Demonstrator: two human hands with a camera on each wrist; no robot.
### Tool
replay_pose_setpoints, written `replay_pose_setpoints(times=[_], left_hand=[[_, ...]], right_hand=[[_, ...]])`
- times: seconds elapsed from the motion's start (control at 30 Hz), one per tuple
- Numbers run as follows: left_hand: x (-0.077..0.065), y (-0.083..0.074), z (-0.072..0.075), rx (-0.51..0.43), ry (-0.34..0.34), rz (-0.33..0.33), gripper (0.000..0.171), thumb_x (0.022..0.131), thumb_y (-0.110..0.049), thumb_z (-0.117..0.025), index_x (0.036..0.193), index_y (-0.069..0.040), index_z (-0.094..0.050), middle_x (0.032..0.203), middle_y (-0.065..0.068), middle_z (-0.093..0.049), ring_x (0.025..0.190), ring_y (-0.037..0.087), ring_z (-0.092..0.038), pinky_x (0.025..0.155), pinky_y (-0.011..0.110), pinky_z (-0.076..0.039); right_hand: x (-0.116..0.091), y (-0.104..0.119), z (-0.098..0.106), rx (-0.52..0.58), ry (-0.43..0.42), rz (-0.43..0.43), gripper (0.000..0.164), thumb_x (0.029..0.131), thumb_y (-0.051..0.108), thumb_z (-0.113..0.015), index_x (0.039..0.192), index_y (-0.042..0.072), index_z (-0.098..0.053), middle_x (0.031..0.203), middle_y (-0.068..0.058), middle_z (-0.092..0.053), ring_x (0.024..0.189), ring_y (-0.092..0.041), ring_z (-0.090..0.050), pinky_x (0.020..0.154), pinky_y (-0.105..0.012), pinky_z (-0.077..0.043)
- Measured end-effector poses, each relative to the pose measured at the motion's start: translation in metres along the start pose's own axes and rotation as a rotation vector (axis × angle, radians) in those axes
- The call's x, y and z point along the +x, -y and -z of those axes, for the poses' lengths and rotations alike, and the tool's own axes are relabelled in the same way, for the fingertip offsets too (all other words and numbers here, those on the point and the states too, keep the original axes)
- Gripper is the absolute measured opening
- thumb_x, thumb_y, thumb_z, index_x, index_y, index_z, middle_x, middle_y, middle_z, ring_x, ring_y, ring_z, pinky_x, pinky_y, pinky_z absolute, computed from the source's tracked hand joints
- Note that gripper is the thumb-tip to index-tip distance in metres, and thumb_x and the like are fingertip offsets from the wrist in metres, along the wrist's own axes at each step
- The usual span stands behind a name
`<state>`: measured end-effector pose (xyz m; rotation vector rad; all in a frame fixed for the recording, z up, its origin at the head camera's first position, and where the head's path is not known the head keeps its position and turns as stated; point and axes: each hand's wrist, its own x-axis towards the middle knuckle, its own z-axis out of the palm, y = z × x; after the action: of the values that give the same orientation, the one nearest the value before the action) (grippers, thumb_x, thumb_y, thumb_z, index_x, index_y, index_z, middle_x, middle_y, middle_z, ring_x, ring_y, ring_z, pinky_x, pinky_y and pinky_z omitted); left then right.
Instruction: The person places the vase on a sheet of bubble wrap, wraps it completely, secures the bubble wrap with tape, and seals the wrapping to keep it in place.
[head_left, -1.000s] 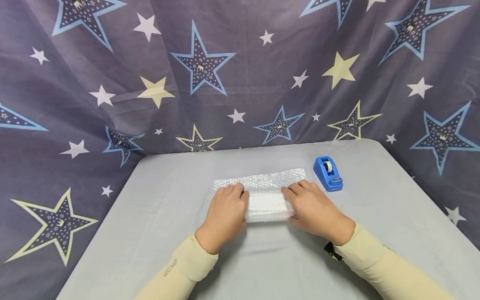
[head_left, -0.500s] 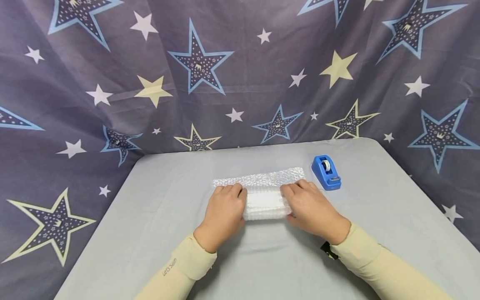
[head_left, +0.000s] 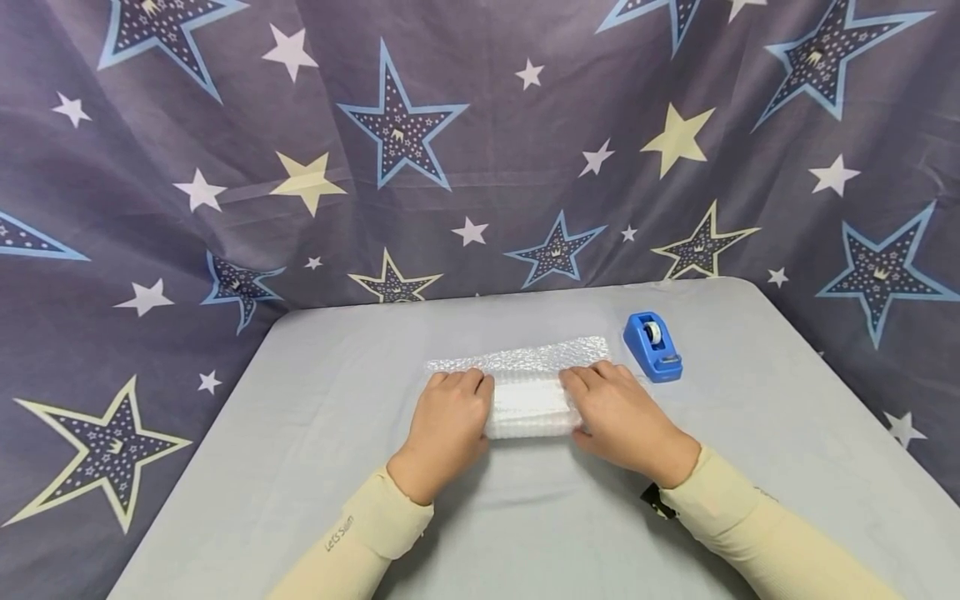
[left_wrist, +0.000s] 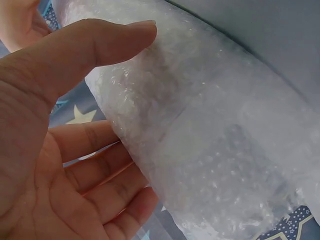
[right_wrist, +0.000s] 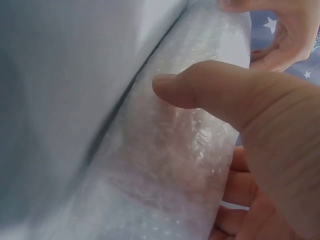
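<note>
A bubble-wrap bundle point(head_left: 531, 408) lies crosswise on the table with something white inside it. Behind it, a flat strip of the same bubble wrap point(head_left: 543, 357) stretches toward the back. The left hand point(head_left: 452, 417) holds the bundle's left end, and the right hand point(head_left: 626, 417) grips its right end. In the left wrist view, the thumb point(left_wrist: 120, 42) presses on the near face of the wrap while the other fingers reach behind. The right wrist view shows a matching hold, thumb point(right_wrist: 185, 87) across the bubbly surface. The wrapped contents are blurred by the plastic.
A blue tape dispenser point(head_left: 652, 346) with a roll of tape stands behind the right hand. The table has a pale grey cover point(head_left: 330, 400). A dark curtain point(head_left: 480, 150) printed with stars hangs around its back and sides.
The bundle's near edge has shifted slightly away from the person. Both hands keep their hold at the two ends. The tape dispenser stays put.
</note>
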<state>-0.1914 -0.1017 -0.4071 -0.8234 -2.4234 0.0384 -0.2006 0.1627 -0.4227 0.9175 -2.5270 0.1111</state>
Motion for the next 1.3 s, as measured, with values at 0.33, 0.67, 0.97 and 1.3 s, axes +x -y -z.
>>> replay_pose_setpoints(times=[0.33,0.67,0.97,1.3], left_hand=[[0.001,0.002,-0.006,-0.001,0.016,0.013,0.055,0.061,-0.002,-0.074,0.116,0.003,-0.072,0.106,0.011,-0.073,0.094,0.028,-0.072,0.078,0.043,-0.051],[0.001,0.003,-0.009,0.008,0.012,0.015,0.058,0.062,-0.002,-0.073,0.120,0.003,-0.071,0.109,0.012,-0.073,0.098,0.028,-0.072,0.080,0.044,-0.051],[0.001,0.003,-0.011,0.007,0.018,0.023,0.061,0.062,-0.004,-0.078,0.122,0.002,-0.070,0.111,0.012,-0.074,0.101,0.028,-0.072,0.082,0.045,-0.052],[-0.001,0.005,-0.013,-0.005,0.046,0.031,0.074,0.058,-0.010,-0.090,0.128,0.002,-0.067,0.117,0.013,-0.073,0.109,0.027,-0.071,0.094,0.051,-0.051]], right_hand=[[0.001,-0.003,-0.007,0.010,-0.015,-0.003,0.079,0.064,0.024,-0.090,0.132,-0.002,-0.060,0.120,-0.017,-0.061,0.100,-0.033,-0.064,0.092,-0.049,-0.052],[0.001,-0.005,-0.009,0.016,-0.009,-0.012,0.081,0.065,0.024,-0.091,0.134,-0.003,-0.060,0.115,-0.014,-0.057,0.097,-0.030,-0.064,0.094,-0.047,-0.053],[0.002,-0.006,-0.012,0.019,-0.008,-0.013,0.086,0.065,0.023,-0.091,0.139,-0.005,-0.057,0.114,-0.014,-0.059,0.097,-0.030,-0.063,0.094,-0.048,-0.052],[0.002,-0.006,-0.013,0.030,-0.015,-0.028,0.085,0.066,0.021,-0.089,0.139,-0.007,-0.055,0.115,-0.015,-0.062,0.101,-0.032,-0.065,0.096,-0.049,-0.052]])
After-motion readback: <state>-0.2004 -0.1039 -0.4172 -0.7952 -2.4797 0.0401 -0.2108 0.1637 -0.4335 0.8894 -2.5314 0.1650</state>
